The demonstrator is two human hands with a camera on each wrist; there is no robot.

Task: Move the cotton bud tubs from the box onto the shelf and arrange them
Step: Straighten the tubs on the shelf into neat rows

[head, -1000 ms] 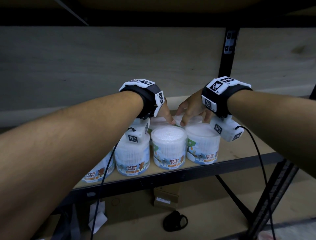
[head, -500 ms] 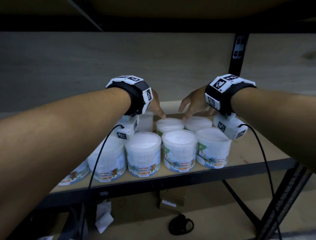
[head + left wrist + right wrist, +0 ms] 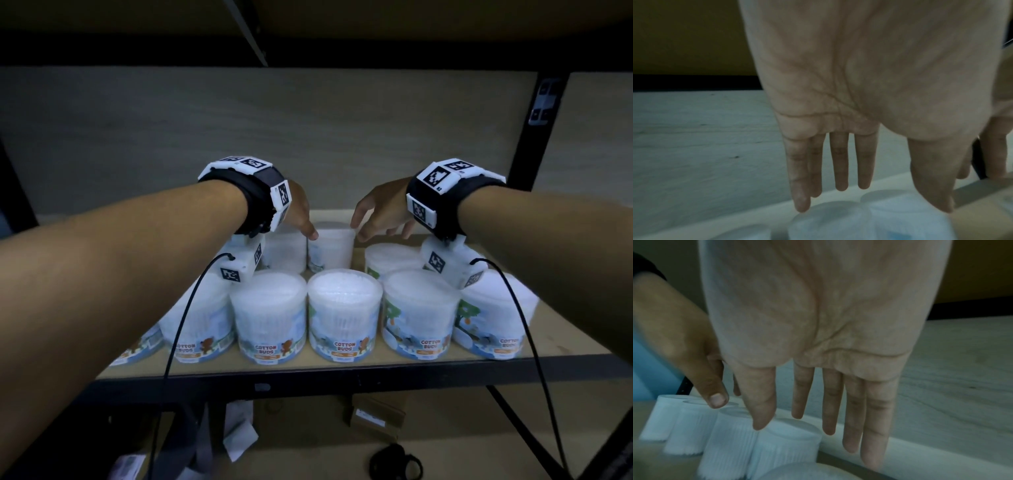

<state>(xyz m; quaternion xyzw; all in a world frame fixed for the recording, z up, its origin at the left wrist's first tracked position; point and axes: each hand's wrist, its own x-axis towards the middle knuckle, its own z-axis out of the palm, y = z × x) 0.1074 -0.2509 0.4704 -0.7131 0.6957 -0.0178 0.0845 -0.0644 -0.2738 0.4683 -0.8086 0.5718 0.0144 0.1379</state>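
Observation:
Several white cotton bud tubs stand in two rows on the wooden shelf. A front-row tub shows its "COTTON BUDS" label. My left hand and right hand hover over a back-row tub, one on each side of its lid. My left thumb tip and a right fingertip look close to the lid's edges; contact is unclear. Both wrist views show straight, spread fingers holding nothing: left fingers above back-row tubs, right fingers above the back-row tubs. The box is out of sight.
A black upright post stands at the shelf's right rear, and a dark beam runs overhead. Bare shelf board lies right of the tubs. On the floor below are a small cardboard box, crumpled paper and a black object.
My hands have drawn apart from touching over the back-row tubs to either side of one tub. The view has shifted, showing more tubs to the left.

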